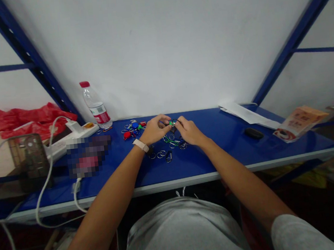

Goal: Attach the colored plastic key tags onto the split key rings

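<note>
The wearer's torso (pixel 181 235), in a grey T-shirt, fills the lower foreground. Both bare forearms extend forward from it to a blue workbench (pixel 232 150) with a pale front edge.

In the head view, the left hand (pixel 154 129), with a white wristband (pixel 141 145), and the right hand (pixel 189 131) are both closed, and their fingertips meet above the bench. Together they grasp a small green-and-black key clip (pixel 172 122), held just above the benchtop; its exact form is too small to tell. Directly below the hands lie loose metal split rings (pixel 161 154) and green carabiner clips (pixel 170 140). Just left of the left hand lies a cluster of key rings with red and blue tags (pixel 133 129).

Farther left are a water bottle (pixel 95 104) with a red cap, a white power strip (pixel 67 141), a white cable (pixel 49 181), and a pixel-obscured object (pixel 88 155). A red plastic bag (pixel 26 120) lies beyond the bench. To the right are a black oblong object (pixel 254 133), paper sheets (pixel 248 114), and a printed cardboard box (pixel 299 123).
</note>
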### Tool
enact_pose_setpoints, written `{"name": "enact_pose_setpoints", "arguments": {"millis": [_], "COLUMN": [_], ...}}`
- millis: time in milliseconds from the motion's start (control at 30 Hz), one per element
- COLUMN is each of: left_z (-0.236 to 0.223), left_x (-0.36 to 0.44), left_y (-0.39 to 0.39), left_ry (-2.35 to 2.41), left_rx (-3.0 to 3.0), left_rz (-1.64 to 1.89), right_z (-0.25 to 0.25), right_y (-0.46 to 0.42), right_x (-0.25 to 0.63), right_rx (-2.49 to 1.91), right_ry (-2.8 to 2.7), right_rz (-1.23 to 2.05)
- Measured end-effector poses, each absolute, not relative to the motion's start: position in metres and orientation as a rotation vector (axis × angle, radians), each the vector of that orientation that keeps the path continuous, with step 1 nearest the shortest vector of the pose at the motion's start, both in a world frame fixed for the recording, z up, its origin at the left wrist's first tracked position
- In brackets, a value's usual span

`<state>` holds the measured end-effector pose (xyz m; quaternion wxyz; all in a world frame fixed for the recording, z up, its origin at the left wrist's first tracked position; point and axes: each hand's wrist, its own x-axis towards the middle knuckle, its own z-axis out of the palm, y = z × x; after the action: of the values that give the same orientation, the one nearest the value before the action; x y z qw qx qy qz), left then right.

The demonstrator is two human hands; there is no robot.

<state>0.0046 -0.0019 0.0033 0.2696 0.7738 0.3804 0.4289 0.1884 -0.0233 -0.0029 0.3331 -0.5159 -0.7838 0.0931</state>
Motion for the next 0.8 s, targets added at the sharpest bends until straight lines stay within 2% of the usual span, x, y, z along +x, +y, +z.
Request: {"name": "enact_pose_setpoints", "arguments": {"millis": [267,800], "left_z": [-0.0028,-0.0047], "left_x": [0.0044,0.0043], "left_y": [0.0001,0.0043], "left_ry": [0.924,0.914], "left_rx": [2.247,1.950], "left_rz": [0.918,1.166], "right_z": [-0.0038,-0.0014], "right_y": [-0.0277,-0.0306], "right_x": [0.1859,0.1878], "right_rx": [-1.123,-0.928], "right_ry": [-2.007,-1.986], "right_rz": [0.339,0.461]}}
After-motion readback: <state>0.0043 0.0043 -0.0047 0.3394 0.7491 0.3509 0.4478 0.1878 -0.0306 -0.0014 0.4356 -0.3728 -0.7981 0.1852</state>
